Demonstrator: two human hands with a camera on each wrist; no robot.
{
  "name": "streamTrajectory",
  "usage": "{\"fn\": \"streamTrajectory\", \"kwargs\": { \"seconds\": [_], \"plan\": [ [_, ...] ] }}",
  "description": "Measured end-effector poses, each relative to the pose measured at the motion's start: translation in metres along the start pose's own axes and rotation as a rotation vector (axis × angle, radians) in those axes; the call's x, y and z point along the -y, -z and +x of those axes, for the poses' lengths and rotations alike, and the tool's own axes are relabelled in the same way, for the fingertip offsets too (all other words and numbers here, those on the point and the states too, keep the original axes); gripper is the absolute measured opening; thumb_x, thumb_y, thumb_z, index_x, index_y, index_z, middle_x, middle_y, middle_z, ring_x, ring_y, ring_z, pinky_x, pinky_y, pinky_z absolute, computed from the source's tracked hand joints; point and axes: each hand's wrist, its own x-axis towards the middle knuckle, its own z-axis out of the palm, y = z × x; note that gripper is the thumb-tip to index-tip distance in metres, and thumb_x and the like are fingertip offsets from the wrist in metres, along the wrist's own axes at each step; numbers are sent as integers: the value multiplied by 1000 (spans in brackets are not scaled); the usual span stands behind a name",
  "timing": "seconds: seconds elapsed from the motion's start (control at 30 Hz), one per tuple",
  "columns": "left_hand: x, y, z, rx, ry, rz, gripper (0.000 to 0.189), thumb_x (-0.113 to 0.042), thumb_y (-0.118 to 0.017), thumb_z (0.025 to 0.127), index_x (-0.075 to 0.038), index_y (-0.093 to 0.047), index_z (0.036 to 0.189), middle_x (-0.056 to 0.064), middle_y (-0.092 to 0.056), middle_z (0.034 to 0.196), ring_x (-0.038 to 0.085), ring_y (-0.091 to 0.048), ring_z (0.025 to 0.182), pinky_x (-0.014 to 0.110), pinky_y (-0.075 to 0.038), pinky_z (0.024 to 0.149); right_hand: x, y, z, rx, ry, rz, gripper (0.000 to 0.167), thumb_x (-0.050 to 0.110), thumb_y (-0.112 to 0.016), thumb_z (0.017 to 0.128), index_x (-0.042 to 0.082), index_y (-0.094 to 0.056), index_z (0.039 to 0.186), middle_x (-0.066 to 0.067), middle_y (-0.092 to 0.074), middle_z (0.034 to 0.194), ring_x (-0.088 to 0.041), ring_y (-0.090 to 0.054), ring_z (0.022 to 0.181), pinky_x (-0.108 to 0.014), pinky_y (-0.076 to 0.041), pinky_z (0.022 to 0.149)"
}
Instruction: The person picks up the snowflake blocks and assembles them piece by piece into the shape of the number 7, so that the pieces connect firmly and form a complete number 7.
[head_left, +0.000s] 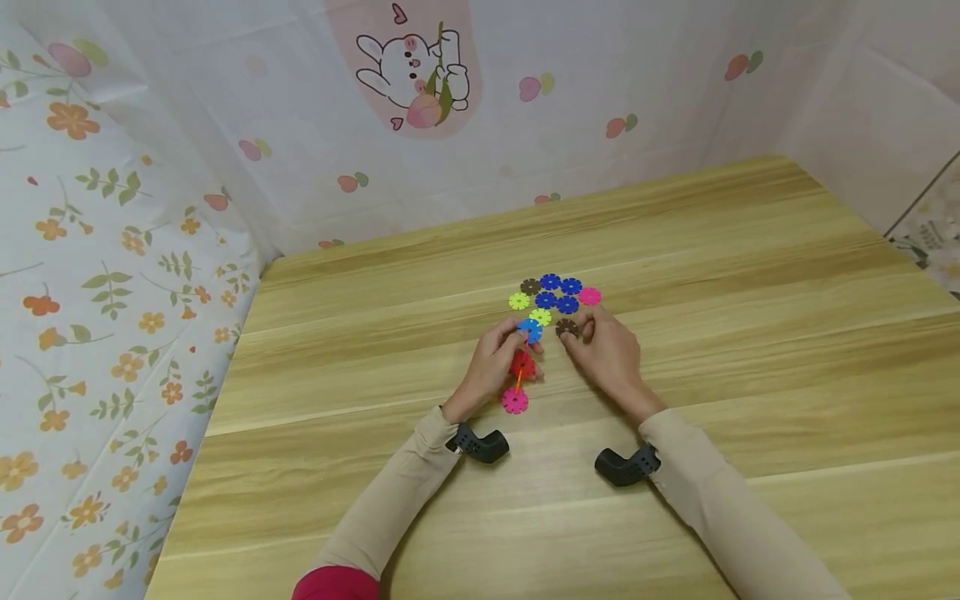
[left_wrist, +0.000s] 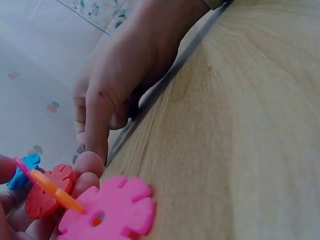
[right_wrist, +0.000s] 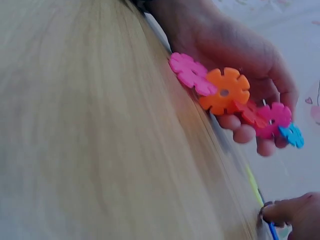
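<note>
Gripped a disc chain in the left hand, thumb and fingers curled in close, no real gap. Looked like smooth, thin plastic: flower-shaped rounds, notched rims, small round centre holes. Ran from a light blue piece at 12 o'clock through a pink piece, red piece and orange piece to a pink end piece near 6, all slotted at odd angles.

Pinched a dark brown disc in the right hand, about 10 o'clock from the knuckles, thumb and fingertips nearly together. Couldn't tell if clear of the table, btw.

Spotted more flat notched rounds at 11 o'clock from that hand: four dark blue discs, two yellow-green discs, a second brown disc, a loose pink disc.

Also noticed streaky woodgrain underneath, curved black wrist mounts, soft beige sleeves, plus creased flower-print cloth over at 9.
</note>
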Motion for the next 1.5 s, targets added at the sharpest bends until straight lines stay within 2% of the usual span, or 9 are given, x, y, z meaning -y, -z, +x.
{"fn": "streamTrajectory", "kwargs": {
  "seconds": [0.13, 0.43, 0.63, 0.77, 1.0, 1.1, 1.23, 1.33, 1.5],
  "plan": [
    [1, -1, 1, -14, -13, 40, 26, -6, -36, 100, 16, -49, 107, 36, -53, 89, 31, -63, 58, 42, -55, 59, -4, 3, -2, -8, 61, 32, 18, 21, -68, 83, 8, -56, 80, -3, -56, 67, -19, -49, 59, -33, -36, 56],
    [0, 0, 0, -27, -3, 116, 36, -15, -32, 103, 15, -51, 111, 34, -58, 90, 35, -64, 62, 39, -55, 61, -5, -2, -5, -36, 254, 209, 12, 11, -68, 84, 2, -70, 91, -6, -67, 73, -14, -59, 59, -27, -47, 55],
    [0, 5, -4, -82, -15, 103, 35, -11, -31, 103, 13, -42, 126, 33, -58, 86, 38, -63, 59, 40, -55, 58, 1, -8, -5, -17, 411, 247, 8, 7, -67, 84, 0, -68, 89, -7, -67, 73, -11, -58, 56, -25, -48, 52],
    [0, 4, -2, -79, -3, 88, 32, -11, -33, 102, 12, -43, 124, 34, -58, 86, 36, -63, 57, 41, -55, 57, 2, -7, -6, -16, 430, 219, 9, 7, -67, 85, 1, -68, 91, -7, -68, 77, -9, -58, 55, -26, -48, 52],
    [27, 7, 8, -84, -49, 123, 25, -19, -37, 102, 1, -51, 108, 22, -64, 81, 29, -63, 53, 41, -54, 52, 3, -4, -6, 2, 440, 178, 9, 8, -66, 85, 4, -71, 91, -3, -67, 76, -6, -49, 53, -23, -42, 48],
    [24, 7, 8, -46, -38, 117, 27, -17, -36, 102, 6, -50, 107, 27, -63, 84, 33, -63, 55, 41, -53, 52, 2, -4, -6, 0, 446, 171, 9, 8, -65, 86, 4, -71, 91, -4, -68, 78, -6, -49, 54, -24, -42, 49],
    [8, 3, 3, -5, -25, 131, 25, -11, -35, 102, 10, -47, 106, 33, -61, 86, 39, -63, 58, 41, -54, 53, 2, -4, -6, -12, 459, 163, 9, 6, -65, 86, 3, -71, 92, -5, -68, 80, -6, -48, 55, -24, -42, 49],
    [-2, 0, 0, -1, -12, 166, 24, -9, -34, 102, 10, -47, 106, 33, -60, 86, 38, -63, 59, 39, -54, 54, 2, -5, -6, -25, 491, 146, 10, 5, -65, 86, 3, -71, 94, -6, -68, 82, -7, -49, 56, -24, -42, 50],
    [-5, -1, 0, -8, 16, 188, 24, -11, -34, 102, 9, -47, 104, 31, -61, 84, 37, -63, 58, 38, -54, 53, 3, -6, -7, -50, 554, 96, 8, 4, -65, 86, 2, -69, 93, -6, -66, 78, -10, -50, 56, -25, -43, 50]
  ]
}}
